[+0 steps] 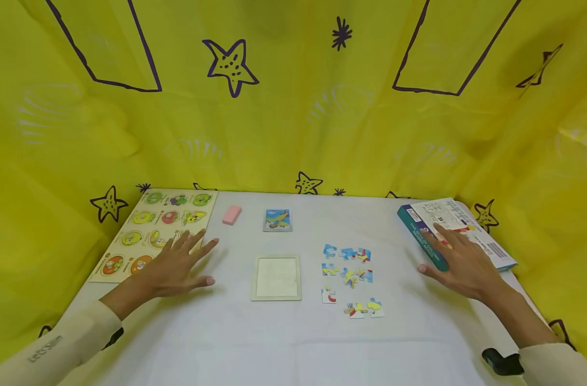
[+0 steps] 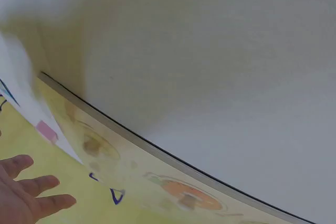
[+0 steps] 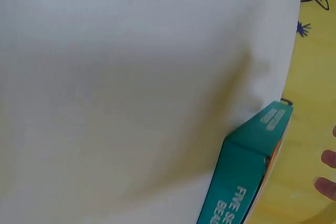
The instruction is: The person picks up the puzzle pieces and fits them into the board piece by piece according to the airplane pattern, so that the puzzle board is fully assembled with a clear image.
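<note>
In the head view my left hand has its fingers spread over the near right corner of the fruit board, holding nothing. My right hand, fingers also spread and empty, is over the near left part of the teal and white box. Between the hands are a square, pale frame and, to its right, several loose puzzle pieces. The left wrist view shows fingertips beyond the board's edge; the right wrist view shows fingertips beside the box.
A pink block and a small airplane picture lie toward the back of the white table. Yellow cloth with drawn stars hangs behind and along both sides.
</note>
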`<action>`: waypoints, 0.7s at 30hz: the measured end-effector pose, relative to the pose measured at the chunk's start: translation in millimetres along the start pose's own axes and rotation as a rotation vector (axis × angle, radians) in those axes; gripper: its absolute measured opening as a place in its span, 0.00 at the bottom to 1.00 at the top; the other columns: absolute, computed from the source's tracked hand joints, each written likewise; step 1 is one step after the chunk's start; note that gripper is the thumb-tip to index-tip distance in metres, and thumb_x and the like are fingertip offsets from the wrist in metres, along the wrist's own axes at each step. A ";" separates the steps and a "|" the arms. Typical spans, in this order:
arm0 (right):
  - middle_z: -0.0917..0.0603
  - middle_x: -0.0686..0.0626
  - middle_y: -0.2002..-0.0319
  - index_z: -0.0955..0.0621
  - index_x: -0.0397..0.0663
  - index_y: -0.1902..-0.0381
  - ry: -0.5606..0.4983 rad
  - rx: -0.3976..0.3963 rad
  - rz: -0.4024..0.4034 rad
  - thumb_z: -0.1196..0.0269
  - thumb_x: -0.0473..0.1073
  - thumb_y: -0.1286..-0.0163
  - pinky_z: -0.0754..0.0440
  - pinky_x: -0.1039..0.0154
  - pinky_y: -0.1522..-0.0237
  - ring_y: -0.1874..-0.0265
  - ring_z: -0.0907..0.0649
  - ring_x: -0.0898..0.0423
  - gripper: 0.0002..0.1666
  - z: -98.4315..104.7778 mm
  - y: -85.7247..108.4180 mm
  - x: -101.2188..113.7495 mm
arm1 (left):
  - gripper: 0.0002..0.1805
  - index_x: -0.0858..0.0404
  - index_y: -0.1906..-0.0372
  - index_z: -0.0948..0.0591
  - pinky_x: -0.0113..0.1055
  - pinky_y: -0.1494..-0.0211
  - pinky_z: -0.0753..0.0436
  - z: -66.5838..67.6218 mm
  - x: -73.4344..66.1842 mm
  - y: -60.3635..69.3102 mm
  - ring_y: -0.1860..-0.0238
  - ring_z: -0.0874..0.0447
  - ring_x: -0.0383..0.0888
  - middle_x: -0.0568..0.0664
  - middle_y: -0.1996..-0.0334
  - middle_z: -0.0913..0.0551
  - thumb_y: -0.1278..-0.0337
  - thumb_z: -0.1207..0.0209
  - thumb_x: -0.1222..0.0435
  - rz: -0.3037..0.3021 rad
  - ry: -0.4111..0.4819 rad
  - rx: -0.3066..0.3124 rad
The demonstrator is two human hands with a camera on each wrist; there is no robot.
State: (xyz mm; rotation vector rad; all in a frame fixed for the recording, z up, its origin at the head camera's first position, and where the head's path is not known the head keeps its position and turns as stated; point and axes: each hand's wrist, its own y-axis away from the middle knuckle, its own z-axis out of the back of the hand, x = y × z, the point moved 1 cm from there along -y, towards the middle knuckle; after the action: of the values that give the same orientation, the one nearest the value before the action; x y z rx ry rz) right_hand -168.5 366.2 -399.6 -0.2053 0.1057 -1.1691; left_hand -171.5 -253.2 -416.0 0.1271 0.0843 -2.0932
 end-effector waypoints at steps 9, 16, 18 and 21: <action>0.28 0.36 0.31 0.27 0.51 0.30 -0.098 -0.047 0.030 0.30 0.63 0.40 0.31 0.29 0.44 0.37 0.28 0.31 0.44 2.7 -10.0 28.3 | 0.47 0.57 0.22 0.39 0.64 0.28 0.37 -6.2 -17.7 -8.2 0.27 0.39 0.69 0.65 0.24 0.39 0.38 0.44 0.35 -0.074 0.009 -0.015; 0.27 0.37 0.32 0.26 0.49 0.31 -0.169 0.012 -0.020 0.31 0.65 0.39 0.29 0.27 0.45 0.36 0.27 0.32 0.44 1.6 -20.4 47.4 | 0.47 0.58 0.23 0.37 0.61 0.31 0.32 -10.9 -34.8 -16.3 0.28 0.34 0.65 0.62 0.25 0.35 0.38 0.45 0.34 -0.123 0.024 -0.008; 0.27 0.38 0.32 0.27 0.50 0.31 -0.196 0.042 -0.043 0.32 0.67 0.38 0.23 0.31 0.49 0.39 0.23 0.35 0.44 0.1 -24.1 53.4 | 0.47 0.58 0.23 0.37 0.61 0.31 0.32 -13.3 -39.5 -19.3 0.28 0.33 0.64 0.61 0.26 0.34 0.38 0.46 0.34 -0.140 0.011 -0.003; 0.24 0.41 0.34 0.27 0.51 0.31 -0.249 0.071 -0.063 0.33 0.68 0.37 0.16 0.47 0.60 0.47 0.17 0.41 0.44 -3.5 -30.1 63.3 | 0.47 0.59 0.23 0.36 0.61 0.31 0.32 -16.7 -44.9 -23.7 0.29 0.32 0.63 0.61 0.26 0.33 0.38 0.47 0.32 -0.163 0.002 0.005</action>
State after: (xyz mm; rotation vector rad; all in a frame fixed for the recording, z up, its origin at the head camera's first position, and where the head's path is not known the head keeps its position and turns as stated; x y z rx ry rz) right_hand -171.8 296.2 -395.0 -0.2913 -0.1621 -1.1991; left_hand -168.8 -200.9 -426.7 0.1285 0.0936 -2.2556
